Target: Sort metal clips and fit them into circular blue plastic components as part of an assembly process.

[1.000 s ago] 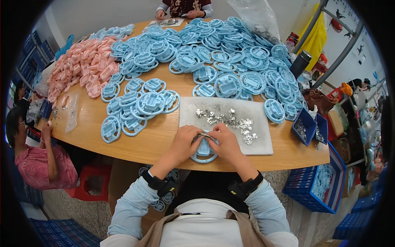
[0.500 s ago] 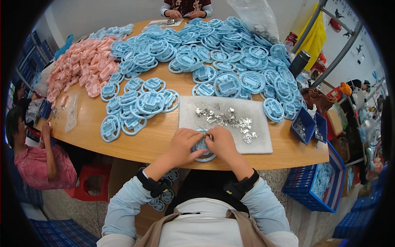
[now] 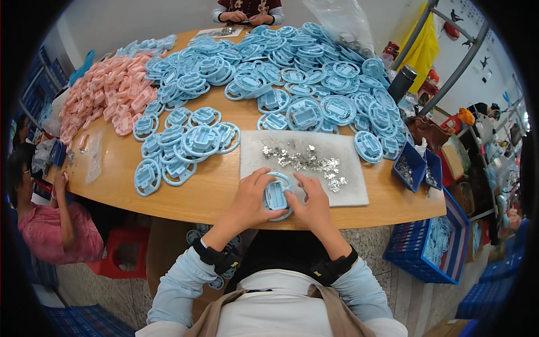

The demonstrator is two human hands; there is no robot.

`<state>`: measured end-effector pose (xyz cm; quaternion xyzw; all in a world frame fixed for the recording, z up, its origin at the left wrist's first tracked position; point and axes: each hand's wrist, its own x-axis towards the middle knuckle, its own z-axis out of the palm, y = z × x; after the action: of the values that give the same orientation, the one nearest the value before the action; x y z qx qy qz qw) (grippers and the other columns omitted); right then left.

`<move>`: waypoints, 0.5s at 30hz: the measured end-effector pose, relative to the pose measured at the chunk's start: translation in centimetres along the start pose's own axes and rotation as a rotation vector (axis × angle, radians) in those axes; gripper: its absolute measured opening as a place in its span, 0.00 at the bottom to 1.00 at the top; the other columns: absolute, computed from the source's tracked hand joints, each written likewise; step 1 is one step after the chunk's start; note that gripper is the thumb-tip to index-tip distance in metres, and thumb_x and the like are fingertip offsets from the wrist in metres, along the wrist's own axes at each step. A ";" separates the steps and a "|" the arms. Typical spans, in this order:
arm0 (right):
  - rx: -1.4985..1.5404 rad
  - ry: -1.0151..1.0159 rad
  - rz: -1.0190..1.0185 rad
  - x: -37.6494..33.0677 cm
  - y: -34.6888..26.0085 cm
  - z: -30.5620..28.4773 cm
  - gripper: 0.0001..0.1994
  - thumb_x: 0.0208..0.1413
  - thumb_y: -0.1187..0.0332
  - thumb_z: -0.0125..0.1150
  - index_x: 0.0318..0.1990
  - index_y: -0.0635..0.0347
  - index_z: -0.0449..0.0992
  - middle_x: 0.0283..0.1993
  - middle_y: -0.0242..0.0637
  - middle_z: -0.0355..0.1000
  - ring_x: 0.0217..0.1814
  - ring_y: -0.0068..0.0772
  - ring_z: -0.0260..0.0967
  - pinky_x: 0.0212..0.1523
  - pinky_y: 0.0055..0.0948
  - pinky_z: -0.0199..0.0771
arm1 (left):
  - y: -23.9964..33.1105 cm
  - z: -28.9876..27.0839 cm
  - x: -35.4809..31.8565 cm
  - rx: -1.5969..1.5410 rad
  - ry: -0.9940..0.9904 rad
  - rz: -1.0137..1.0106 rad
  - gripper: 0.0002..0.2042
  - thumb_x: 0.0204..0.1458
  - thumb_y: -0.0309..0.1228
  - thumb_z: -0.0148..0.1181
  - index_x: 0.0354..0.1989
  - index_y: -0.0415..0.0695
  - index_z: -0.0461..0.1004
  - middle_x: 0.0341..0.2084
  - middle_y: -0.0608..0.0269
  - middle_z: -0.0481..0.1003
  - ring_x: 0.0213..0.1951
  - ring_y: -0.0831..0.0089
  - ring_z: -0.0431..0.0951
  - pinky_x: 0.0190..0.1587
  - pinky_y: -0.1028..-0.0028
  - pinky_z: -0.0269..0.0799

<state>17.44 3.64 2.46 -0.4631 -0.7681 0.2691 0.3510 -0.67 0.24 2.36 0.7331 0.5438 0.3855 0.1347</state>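
Observation:
At the near edge of the white pad (image 3: 247,143), my left hand (image 3: 248,197) grips a light-blue plastic ring-shaped part (image 3: 274,196) by its left side, its boxy centre facing up. My right hand (image 3: 313,205) is curled at its right side, with the thumb pressed on the centre; whether a small metal piece lies under the thumb I cannot tell. Just beyond my hands, small shiny metal pieces (image 3: 303,162) lie loose across the pad. Left of the pad, more blue ring parts (image 3: 201,140) lie in an overlapping cluster.
Blue parts (image 3: 303,78) heap across the table's far side, with pink plastic parts (image 3: 115,90) at far left. Two blue bins (image 3: 411,167) stand at the right edge; a blue crate (image 3: 410,255) sits below. Co-workers sit at left (image 3: 59,230) and far side (image 3: 247,14).
My fingertips were together over the ring part; now my right hand has moved right and opened out somewhat, uncovering its centre. The whole view has shifted slightly.

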 end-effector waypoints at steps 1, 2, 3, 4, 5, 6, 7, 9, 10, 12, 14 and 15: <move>0.085 -0.003 0.021 0.5 -0.1 -0.2 0.23 0.46 0.60 0.62 0.51 0.60 0.72 0.33 0.38 0.73 0.27 0.33 0.70 0.28 0.30 0.69 | 0.5 -0.2 0.0 -0.028 -0.002 -0.020 0.32 0.29 0.40 0.74 0.45 0.41 0.68 0.53 0.47 0.65 0.53 0.50 0.67 0.54 0.60 0.62; 0.171 -0.007 0.042 1.0 -0.1 -0.3 0.22 0.45 0.61 0.63 0.48 0.61 0.74 0.31 0.37 0.73 0.25 0.29 0.69 0.27 0.27 0.68 | 1.1 -0.5 -0.1 -0.015 -0.001 0.005 0.32 0.29 0.39 0.75 0.45 0.41 0.68 0.53 0.47 0.65 0.53 0.50 0.67 0.54 0.60 0.63; 0.221 -0.049 0.087 1.4 -0.3 -0.3 0.21 0.44 0.62 0.64 0.46 0.62 0.75 0.29 0.35 0.73 0.24 0.26 0.67 0.26 0.25 0.67 | 1.7 -0.8 0.0 0.000 -0.002 0.031 0.32 0.29 0.38 0.75 0.45 0.41 0.68 0.53 0.46 0.65 0.53 0.50 0.67 0.54 0.60 0.64; 0.271 -0.092 0.132 1.8 -0.6 -0.2 0.20 0.42 0.62 0.64 0.44 0.63 0.76 0.27 0.33 0.73 0.23 0.23 0.66 0.26 0.23 0.66 | 2.0 -0.9 -0.1 0.015 -0.003 0.057 0.32 0.29 0.38 0.75 0.45 0.41 0.68 0.52 0.46 0.65 0.52 0.49 0.67 0.54 0.60 0.64; 0.321 -0.134 0.176 2.0 -0.7 -0.1 0.19 0.41 0.63 0.64 0.41 0.63 0.77 0.26 0.32 0.72 0.23 0.19 0.64 0.26 0.21 0.64 | 2.2 -1.0 -0.3 -0.005 -0.010 0.044 0.32 0.30 0.37 0.75 0.46 0.41 0.68 0.53 0.47 0.65 0.53 0.51 0.67 0.54 0.60 0.64; 0.368 -0.152 0.186 2.0 -0.8 -0.1 0.18 0.41 0.64 0.64 0.40 0.64 0.77 0.25 0.30 0.72 0.23 0.18 0.64 0.26 0.20 0.64 | 2.3 -1.2 -0.4 -0.024 -0.015 0.030 0.31 0.30 0.37 0.74 0.46 0.41 0.68 0.53 0.47 0.64 0.54 0.53 0.67 0.54 0.61 0.64; 0.414 -0.169 0.197 2.0 -0.8 -0.2 0.17 0.40 0.65 0.64 0.39 0.65 0.77 0.24 0.29 0.71 0.24 0.16 0.63 0.26 0.19 0.64 | 2.4 -1.2 -0.7 -0.043 -0.020 0.017 0.31 0.31 0.36 0.74 0.47 0.41 0.69 0.54 0.48 0.64 0.55 0.55 0.66 0.55 0.61 0.64; 0.495 -0.192 0.220 1.8 -1.0 -0.1 0.16 0.40 0.68 0.64 0.38 0.66 0.77 0.24 0.27 0.70 0.25 0.13 0.62 0.27 0.17 0.63 | 2.7 -0.6 -1.6 -0.505 0.108 -0.162 0.28 0.36 0.34 0.72 0.47 0.39 0.69 0.51 0.51 0.67 0.52 0.61 0.69 0.53 0.64 0.67; 0.531 -0.197 0.234 1.4 -1.1 0.0 0.16 0.40 0.69 0.64 0.38 0.67 0.77 0.25 0.26 0.70 0.26 0.12 0.62 0.27 0.16 0.63 | 2.7 -0.3 -2.1 -0.734 0.174 -0.255 0.27 0.39 0.33 0.71 0.48 0.38 0.69 0.49 0.53 0.69 0.51 0.65 0.71 0.52 0.66 0.68; 0.621 -0.193 0.257 0.9 -1.4 0.1 0.15 0.40 0.72 0.64 0.38 0.69 0.76 0.26 0.25 0.69 0.27 0.12 0.62 0.28 0.15 0.63 | 2.2 -0.4 -2.7 -1.089 0.105 -0.580 0.23 0.44 0.31 0.68 0.48 0.37 0.69 0.45 0.57 0.72 0.46 0.71 0.73 0.49 0.70 0.70; 0.732 -0.173 0.274 0.5 -1.7 0.1 0.14 0.41 0.75 0.63 0.38 0.71 0.75 0.27 0.25 0.69 0.29 0.11 0.62 0.29 0.14 0.63 | 2.2 0.1 -3.3 -1.316 0.054 -0.810 0.17 0.50 0.30 0.62 0.47 0.36 0.70 0.36 0.62 0.76 0.38 0.77 0.76 0.43 0.75 0.72; 0.729 -0.174 0.276 0.3 -1.7 0.0 0.14 0.41 0.75 0.63 0.38 0.72 0.75 0.27 0.25 0.69 0.29 0.12 0.62 0.30 0.14 0.64 | 2.4 0.1 -3.4 -1.327 0.052 -0.841 0.17 0.50 0.30 0.62 0.47 0.36 0.70 0.36 0.63 0.75 0.38 0.77 0.76 0.43 0.76 0.72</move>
<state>16.47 3.13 3.84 -0.3825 -0.5796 0.6068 0.3867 0.74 -3.69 2.37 0.2225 0.4346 0.5635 0.6664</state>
